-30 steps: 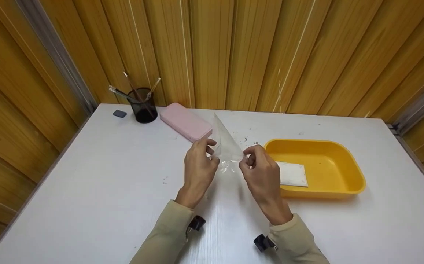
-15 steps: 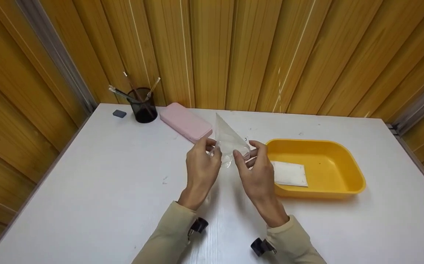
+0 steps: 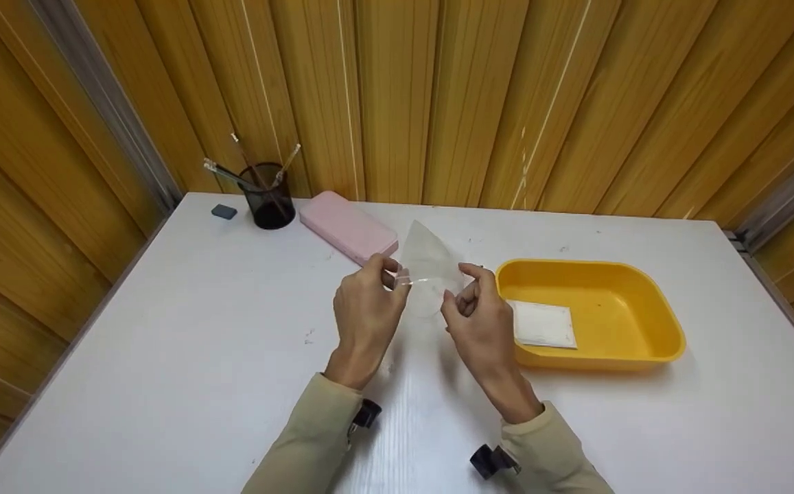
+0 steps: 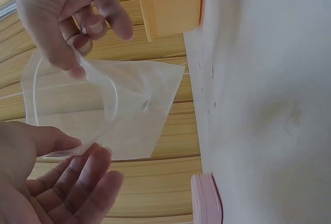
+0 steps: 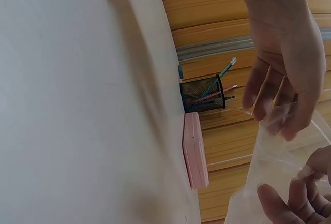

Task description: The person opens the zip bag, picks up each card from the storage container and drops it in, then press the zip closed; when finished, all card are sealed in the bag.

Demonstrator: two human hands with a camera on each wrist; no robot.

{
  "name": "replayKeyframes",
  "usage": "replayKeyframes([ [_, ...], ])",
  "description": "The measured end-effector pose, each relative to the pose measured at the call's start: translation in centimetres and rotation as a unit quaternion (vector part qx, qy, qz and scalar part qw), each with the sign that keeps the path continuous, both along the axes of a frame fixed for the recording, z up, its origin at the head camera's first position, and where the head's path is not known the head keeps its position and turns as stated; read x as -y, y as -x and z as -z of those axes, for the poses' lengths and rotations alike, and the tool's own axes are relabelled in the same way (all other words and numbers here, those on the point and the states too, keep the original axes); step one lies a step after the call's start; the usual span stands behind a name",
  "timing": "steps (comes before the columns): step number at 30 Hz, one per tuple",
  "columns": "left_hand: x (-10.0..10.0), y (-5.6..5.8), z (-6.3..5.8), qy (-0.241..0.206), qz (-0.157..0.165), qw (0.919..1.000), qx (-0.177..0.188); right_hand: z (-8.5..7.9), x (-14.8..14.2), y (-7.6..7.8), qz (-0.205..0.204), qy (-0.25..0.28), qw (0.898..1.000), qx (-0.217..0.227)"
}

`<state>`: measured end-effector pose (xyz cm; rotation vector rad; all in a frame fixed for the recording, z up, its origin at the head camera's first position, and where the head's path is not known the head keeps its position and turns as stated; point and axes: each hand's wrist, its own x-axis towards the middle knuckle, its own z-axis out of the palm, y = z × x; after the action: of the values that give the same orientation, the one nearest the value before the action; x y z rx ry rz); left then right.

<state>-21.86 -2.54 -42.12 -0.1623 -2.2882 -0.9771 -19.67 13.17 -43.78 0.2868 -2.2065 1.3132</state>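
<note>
On the table [image 3: 163,357], we see a tub [image 3: 620,309] with a packet [image 3: 544,324] in its left end. Left of the tub, a bag [image 3: 427,264] is between left hand [image 3: 368,309] and right hand [image 3: 484,326]; farther left and behind the tub stand a case [image 3: 348,225], a cup [image 3: 272,209] holding pencils [image 3: 232,175] and, leftmost, a block [image 3: 224,212].

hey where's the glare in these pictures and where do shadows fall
Head view: pale glare on the white table between the sleeves, a thin bright glint across the clear plastic bag; left wrist view: faint, soft-edged shadows on the table; right wrist view: a long, brownish, soft-edged shadow streak across the table.
</note>
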Motion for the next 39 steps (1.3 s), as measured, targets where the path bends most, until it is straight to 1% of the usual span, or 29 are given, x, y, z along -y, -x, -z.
replayKeyframes([
  [9, 0.9, 0.1, -0.5, 0.000, 0.001, 1.0000, 0.007, -0.2, -0.8, 0.2, 0.031, -0.033, 0.999, 0.030],
  [12, 0.6, 0.1, -0.5, -0.002, 0.005, 0.9998, 0.018, -0.2, -0.8, 0.2, 0.038, -0.046, 0.998, 0.034],
  [15, 0.1, 0.0, -0.2, -0.007, 0.011, 0.9997, 0.023, -0.2, -0.7, 0.2, 0.033, -0.043, 0.998, 0.032],
  [18, -0.4, -0.1, 0.2, -0.019, 0.021, 0.9990, 0.034, -0.2, -0.6, 0.2, 0.027, -0.039, 0.999, 0.016],
  [21, -0.7, -0.1, 0.6, -0.020, 0.026, 0.9988, 0.038, -0.1, -0.5, 0.2, 0.033, -0.052, 0.998, -0.014],
  [26, -0.8, -0.3, 0.4, -0.014, 0.023, 0.9986, 0.046, 0.1, -0.3, 0.3, 0.058, -0.089, 0.993, -0.054],
  [30, -0.9, -0.5, 0.2, -0.001, 0.020, 0.9975, 0.067, 0.3, -0.2, 0.2, 0.070, -0.115, 0.989, -0.061],
  [33, -0.8, -0.5, 0.1, 0.014, 0.018, 0.9967, 0.078, 0.2, -0.2, 0.1, 0.078, -0.134, 0.986, -0.054],
  [35, -0.7, -0.6, 0.1, 0.022, 0.020, 0.9964, 0.080, 0.1, -0.2, 0.0, 0.083, -0.145, 0.985, -0.038],
  [37, -0.6, -0.6, 0.1, 0.029, 0.031, 0.9960, 0.079, -0.1, -0.2, -0.1, 0.086, -0.151, 0.985, -0.014],
  [39, -0.6, -0.6, 0.0, 0.040, 0.049, 0.9953, 0.074, -0.3, -0.3, -0.2, 0.090, -0.153, 0.984, 0.012],
])
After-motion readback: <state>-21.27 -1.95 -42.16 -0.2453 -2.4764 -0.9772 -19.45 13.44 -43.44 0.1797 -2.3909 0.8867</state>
